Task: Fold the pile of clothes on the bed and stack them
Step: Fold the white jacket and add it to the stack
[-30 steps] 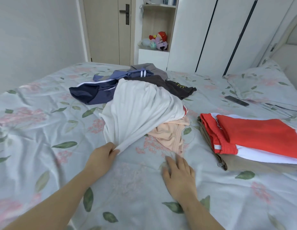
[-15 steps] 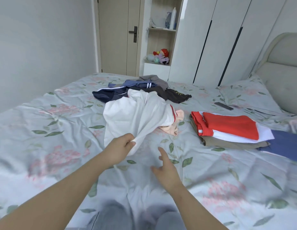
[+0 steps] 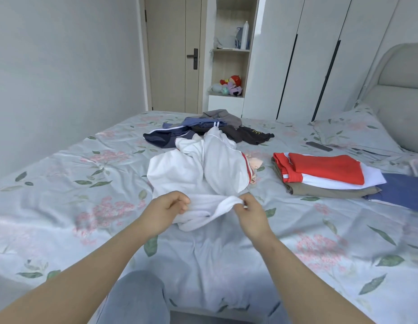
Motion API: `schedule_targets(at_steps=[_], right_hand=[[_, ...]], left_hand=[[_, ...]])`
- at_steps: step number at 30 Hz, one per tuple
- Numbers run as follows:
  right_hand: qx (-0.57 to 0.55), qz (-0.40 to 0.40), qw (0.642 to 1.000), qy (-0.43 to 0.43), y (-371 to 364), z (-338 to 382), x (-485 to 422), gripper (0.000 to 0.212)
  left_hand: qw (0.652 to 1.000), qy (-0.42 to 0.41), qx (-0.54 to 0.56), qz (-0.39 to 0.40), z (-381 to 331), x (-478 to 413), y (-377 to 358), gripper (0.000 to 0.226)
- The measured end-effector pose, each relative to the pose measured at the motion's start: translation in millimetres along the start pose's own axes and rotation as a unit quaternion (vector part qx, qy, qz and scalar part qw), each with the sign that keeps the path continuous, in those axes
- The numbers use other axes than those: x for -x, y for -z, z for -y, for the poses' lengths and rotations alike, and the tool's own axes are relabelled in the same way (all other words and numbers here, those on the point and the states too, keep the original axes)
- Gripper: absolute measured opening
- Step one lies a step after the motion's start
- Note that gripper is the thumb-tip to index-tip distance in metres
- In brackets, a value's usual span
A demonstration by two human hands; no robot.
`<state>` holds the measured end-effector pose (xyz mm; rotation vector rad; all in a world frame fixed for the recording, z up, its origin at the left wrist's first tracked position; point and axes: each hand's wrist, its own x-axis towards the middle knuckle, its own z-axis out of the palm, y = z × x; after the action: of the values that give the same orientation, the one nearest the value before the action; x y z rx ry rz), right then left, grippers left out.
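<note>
A crumpled white garment [image 3: 198,174] with a red-striped edge lies in the middle of the floral bed [image 3: 63,183]. My left hand [image 3: 166,211] and my right hand [image 3: 250,213] both pinch its near hem, side by side. Behind it sprawls a loose pile of dark clothes [image 3: 203,132]: navy, blue, grey and black pieces. A peach garment [image 3: 254,163] peeks out under the white one's right side. To the right sits a folded stack [image 3: 320,176] with a red and white top above an olive piece.
A folded blue garment [image 3: 404,190] lies right of the stack. A dark remote [image 3: 319,146] rests near the pillow [image 3: 353,132] and headboard [image 3: 399,99]. White wardrobes, a shelf with toys and a door stand beyond the bed. My knee [image 3: 135,298] is at the near edge.
My left hand has dragged the white garment toward me. My right hand lifted off the sheet and took hold of the hem beside the left. The view pulled back.
</note>
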<state>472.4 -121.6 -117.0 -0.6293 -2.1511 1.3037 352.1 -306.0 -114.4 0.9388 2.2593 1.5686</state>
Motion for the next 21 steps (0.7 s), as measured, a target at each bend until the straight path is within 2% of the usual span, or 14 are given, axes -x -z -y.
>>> schedule_targets(at_steps=[3, 5, 7, 9, 11, 12, 13, 14, 16, 17, 19, 21], right_hand=[[-0.081, -0.074, 0.985, -0.134, 21, -22, -14, 0.012], [-0.154, -0.119, 0.950, -0.244, 32, -35, -21, 0.014], [-0.113, -0.138, 0.938, -0.296, 37, -50, -27, 0.012], [0.020, -0.198, 0.949, -0.245, 30, -61, -26, 0.024], [0.109, -0.274, 0.955, -0.045, 12, -54, -18, 0.032], [0.138, -0.267, 0.951, 0.067, 1, -50, -16, 0.030], [0.174, -0.208, 0.950, 0.154, -11, -47, -15, 0.027], [0.214, -0.099, 0.950, 0.202, -22, -49, -16, 0.027], [0.298, 0.124, 0.932, 0.164, -41, -59, -16, 0.048], [0.326, 0.178, 0.921, 0.120, -46, -70, -20, 0.061], [0.330, 0.193, 0.922, 0.065, -50, -85, -28, 0.066], [0.309, 0.163, 0.935, 0.063, -50, -90, -34, 0.059]], left_hand=[[0.989, 0.004, -0.149, -0.026, 30, -14, -4, 0.033], [0.971, 0.013, -0.240, 0.013, 49, -26, -7, 0.039], [0.953, 0.043, -0.291, 0.075, 63, -36, -11, 0.050], [0.940, 0.063, -0.308, 0.132, 72, -41, -16, 0.063], [0.938, 0.044, -0.312, 0.147, 80, -44, -17, 0.069], [0.941, 0.032, -0.301, 0.152, 85, -44, -14, 0.071], [0.943, 0.021, -0.287, 0.165, 89, -45, -10, 0.075], [0.943, 0.014, -0.277, 0.183, 94, -46, -5, 0.078], [0.945, 0.003, -0.262, 0.196, 100, -48, 2, 0.076], [0.949, -0.010, -0.259, 0.178, 103, -49, 2, 0.071], [0.958, -0.054, -0.263, 0.106, 108, -51, -2, 0.059], [0.963, -0.079, -0.253, 0.052, 111, -51, -6, 0.047]])
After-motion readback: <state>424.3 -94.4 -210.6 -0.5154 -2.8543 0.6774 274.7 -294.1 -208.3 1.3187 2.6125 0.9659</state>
